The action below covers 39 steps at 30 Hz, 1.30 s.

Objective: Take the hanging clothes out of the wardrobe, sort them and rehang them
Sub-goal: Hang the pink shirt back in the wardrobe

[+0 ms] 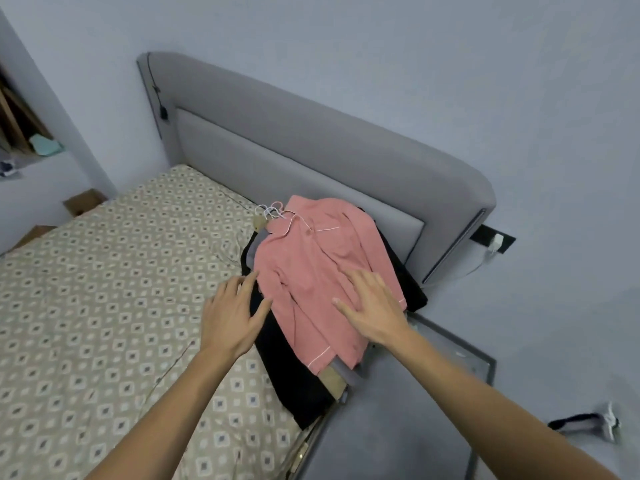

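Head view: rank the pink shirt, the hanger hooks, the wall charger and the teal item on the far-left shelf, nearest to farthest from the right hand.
1. Pink shirt, directly under the right hand, which rests on it.
2. Hanger hooks, at the shirt's collar end, up and to the left.
3. Wall charger, right of the headboard.
4. Teal item, far left shelf.

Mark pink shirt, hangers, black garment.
pink shirt [311, 271], head view, chest panel.
hangers [272, 210], head view, hooks beside the collar.
black garment [287, 372], head view, lower part left of the shirt hem.

Flat hands [231, 317] on pink shirt [311, 271]
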Available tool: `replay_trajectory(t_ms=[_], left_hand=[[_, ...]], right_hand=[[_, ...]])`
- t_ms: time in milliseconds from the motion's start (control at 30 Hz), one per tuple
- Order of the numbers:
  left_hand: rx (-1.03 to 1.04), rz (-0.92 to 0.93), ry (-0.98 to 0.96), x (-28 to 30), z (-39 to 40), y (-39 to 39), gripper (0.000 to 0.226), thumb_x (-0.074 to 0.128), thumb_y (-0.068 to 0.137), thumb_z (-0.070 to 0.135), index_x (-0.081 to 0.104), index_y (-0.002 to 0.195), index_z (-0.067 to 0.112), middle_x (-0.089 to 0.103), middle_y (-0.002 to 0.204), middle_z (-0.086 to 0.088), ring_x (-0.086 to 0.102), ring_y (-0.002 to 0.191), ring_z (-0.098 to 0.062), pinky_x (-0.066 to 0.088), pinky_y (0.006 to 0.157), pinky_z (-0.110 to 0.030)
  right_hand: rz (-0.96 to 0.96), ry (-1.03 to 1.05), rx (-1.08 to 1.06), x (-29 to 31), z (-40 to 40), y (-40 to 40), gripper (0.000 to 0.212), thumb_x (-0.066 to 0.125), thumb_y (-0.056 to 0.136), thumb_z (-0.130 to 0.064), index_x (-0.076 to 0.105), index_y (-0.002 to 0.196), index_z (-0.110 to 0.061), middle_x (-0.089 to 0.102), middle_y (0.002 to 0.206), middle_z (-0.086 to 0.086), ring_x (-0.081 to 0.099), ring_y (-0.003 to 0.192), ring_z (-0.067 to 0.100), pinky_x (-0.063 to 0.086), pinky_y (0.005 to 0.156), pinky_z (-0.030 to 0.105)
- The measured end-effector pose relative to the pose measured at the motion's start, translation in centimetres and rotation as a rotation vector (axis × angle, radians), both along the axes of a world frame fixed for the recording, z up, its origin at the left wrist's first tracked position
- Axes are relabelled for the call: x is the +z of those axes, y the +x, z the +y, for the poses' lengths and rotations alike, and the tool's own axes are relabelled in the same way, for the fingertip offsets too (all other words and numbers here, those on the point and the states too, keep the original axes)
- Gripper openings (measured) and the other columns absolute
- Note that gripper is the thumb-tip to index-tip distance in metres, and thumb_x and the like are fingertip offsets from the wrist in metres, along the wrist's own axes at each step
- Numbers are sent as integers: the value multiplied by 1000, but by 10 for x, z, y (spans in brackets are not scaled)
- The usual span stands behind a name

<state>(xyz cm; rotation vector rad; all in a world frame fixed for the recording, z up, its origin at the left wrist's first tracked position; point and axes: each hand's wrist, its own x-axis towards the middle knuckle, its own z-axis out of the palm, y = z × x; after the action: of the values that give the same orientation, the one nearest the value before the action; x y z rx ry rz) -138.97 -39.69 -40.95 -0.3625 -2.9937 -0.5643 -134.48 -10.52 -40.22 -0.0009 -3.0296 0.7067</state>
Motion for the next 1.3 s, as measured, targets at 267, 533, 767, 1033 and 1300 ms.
replay_trajectory(t_ms=[267,533,767,1033,1300], left_hand=[[70,-37,25,-16,24,-107,76,26,95,72,40,155,28,57,134,-2,52,127,-25,48,95,-47],[128,-253,-149,-82,88,-237,89,8,89,76,31,161,29,55,141,-4,49,130,-27,46,100,-47],[311,-433,-139,-153,135,-357,75,25,99,71,37,156,24,49,147,-8,46,135,-30,46,101,-48],[467,-585,-115,-225,148,-427,65,41,101,67,41,151,26,50,144,-14,46,135,-37,43,105,-49],[526,-705,-41,-250,149,-424,75,37,96,78,43,150,27,48,147,-11,42,143,-34,31,116,-53]], right_hand=[[11,28,101,-13,31,-144,66,42,94,-68,45,150,-33,53,136,-6,46,125,22,45,104,45],[-26,-43,164,-64,98,-346,66,47,93,-65,55,144,-24,59,141,-2,47,135,25,40,113,48],[-129,17,278,-155,149,-521,55,68,91,-42,58,139,-19,61,132,6,55,120,36,45,105,49],[-256,156,333,-223,150,-596,58,70,91,-50,56,139,-21,59,137,11,48,129,38,43,106,47],[-313,162,368,-236,144,-617,51,65,92,-58,57,129,-23,59,135,8,49,130,34,35,107,46]])
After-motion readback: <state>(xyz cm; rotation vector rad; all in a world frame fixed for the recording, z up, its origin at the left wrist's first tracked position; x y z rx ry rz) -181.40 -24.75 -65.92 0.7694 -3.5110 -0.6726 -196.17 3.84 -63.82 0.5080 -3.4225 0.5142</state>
